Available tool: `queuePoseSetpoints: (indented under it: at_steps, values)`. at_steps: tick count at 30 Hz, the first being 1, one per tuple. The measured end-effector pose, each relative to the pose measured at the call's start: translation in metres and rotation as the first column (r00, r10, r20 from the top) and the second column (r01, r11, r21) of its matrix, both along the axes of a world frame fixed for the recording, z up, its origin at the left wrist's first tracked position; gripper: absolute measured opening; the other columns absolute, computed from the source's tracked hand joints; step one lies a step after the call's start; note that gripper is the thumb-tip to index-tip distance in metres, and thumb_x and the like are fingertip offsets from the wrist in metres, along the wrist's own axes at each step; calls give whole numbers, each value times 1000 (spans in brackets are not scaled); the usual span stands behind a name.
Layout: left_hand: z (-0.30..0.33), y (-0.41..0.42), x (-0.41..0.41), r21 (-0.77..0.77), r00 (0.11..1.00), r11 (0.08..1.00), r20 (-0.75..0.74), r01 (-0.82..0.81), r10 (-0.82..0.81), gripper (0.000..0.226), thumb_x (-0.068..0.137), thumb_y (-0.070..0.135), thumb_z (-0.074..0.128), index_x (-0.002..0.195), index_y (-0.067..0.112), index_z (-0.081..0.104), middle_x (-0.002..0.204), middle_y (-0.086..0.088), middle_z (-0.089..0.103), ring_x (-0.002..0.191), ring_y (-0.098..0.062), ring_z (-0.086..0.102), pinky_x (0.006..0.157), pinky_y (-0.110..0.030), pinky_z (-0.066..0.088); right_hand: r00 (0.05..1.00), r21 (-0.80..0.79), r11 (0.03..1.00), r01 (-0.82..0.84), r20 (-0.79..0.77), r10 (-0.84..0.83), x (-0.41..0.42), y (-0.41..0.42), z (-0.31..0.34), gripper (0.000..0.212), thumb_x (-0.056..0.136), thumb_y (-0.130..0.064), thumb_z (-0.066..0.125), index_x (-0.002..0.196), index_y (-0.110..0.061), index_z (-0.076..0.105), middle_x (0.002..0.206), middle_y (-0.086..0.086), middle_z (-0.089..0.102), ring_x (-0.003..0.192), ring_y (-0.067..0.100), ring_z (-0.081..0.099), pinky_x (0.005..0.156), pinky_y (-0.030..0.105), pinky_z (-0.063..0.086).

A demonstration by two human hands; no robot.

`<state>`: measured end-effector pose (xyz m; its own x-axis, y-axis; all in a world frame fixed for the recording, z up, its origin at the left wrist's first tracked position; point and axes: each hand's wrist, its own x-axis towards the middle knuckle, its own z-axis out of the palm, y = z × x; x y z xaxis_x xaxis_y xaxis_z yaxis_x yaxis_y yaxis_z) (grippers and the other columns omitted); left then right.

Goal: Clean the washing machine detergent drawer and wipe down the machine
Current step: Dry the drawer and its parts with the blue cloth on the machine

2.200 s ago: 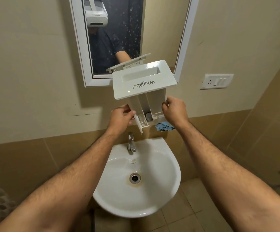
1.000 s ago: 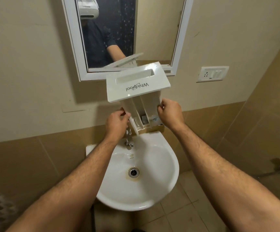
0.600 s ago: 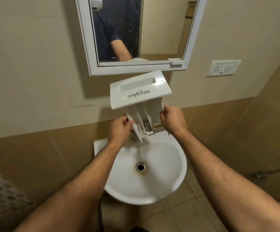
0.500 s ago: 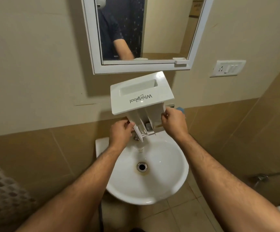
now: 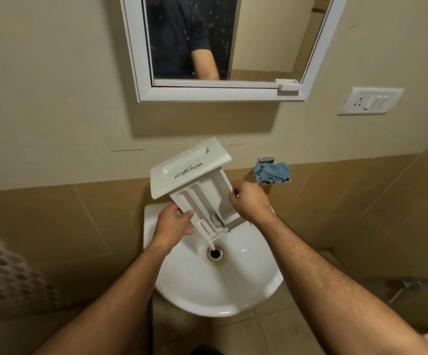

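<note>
A white Whirlpool detergent drawer [image 5: 195,175] hangs tilted over the white sink [image 5: 223,285], its front panel up and away from me, its compartments facing me. My left hand [image 5: 173,224] grips the drawer's left side near its lower end. My right hand [image 5: 251,199] holds the right side wall, fingers curled on the edge. The drawer's lower corner reaches down close to the drain [image 5: 215,253]. A crumpled blue cloth [image 5: 271,172] lies on a small metal holder on the wall, right of the drawer.
A white-framed mirror [image 5: 223,47] hangs above the sink and reflects a person's dark sleeve and arm. A switch plate [image 5: 370,101] is on the wall to the right. A patterned basket [image 5: 5,272] stands at the left. The tap is hidden behind the drawer.
The drawer came down from mirror height to just over the sink bowl and tilted so its compartments face me. The blue cloth, earlier hidden, now shows on the wall holder.
</note>
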<state>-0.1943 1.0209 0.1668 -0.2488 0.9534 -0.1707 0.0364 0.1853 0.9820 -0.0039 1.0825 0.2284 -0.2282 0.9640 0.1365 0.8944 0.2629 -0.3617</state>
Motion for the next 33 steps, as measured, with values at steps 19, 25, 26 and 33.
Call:
queuePoseSetpoints:
  at_steps: [19,25,26,33]
  values:
    - [-49,15,100,-188,924,911,33,-368,380,10,92,7,56,94,8,66,91,-13,69,65,-31,70,68,-41,60,997,197,978,-75,22,72,136,181,-13,20,86,-13,56,94,-15,75,93,9,71,90,31,63,71,37,55]
    - [-35,20,127,-186,891,880,48,-437,452,9,92,6,58,87,9,64,85,-10,68,60,-29,68,67,-40,60,975,-109,988,-107,183,125,156,219,-24,21,87,-17,60,107,-21,65,104,7,68,96,28,62,83,37,55]
    - [-33,22,131,-183,885,876,55,-446,462,9,92,6,58,86,9,64,84,-9,69,58,-27,68,67,-40,60,969,-130,985,-118,200,142,156,219,-29,20,87,-19,62,107,-22,63,104,6,67,97,28,62,84,39,55]
    - [-25,27,144,-177,853,849,74,-498,516,7,92,8,58,92,8,65,91,-6,71,56,-23,69,63,-34,60,979,-154,986,-70,179,97,159,216,-41,22,81,-22,67,101,-12,64,95,7,67,88,27,63,73,32,55]
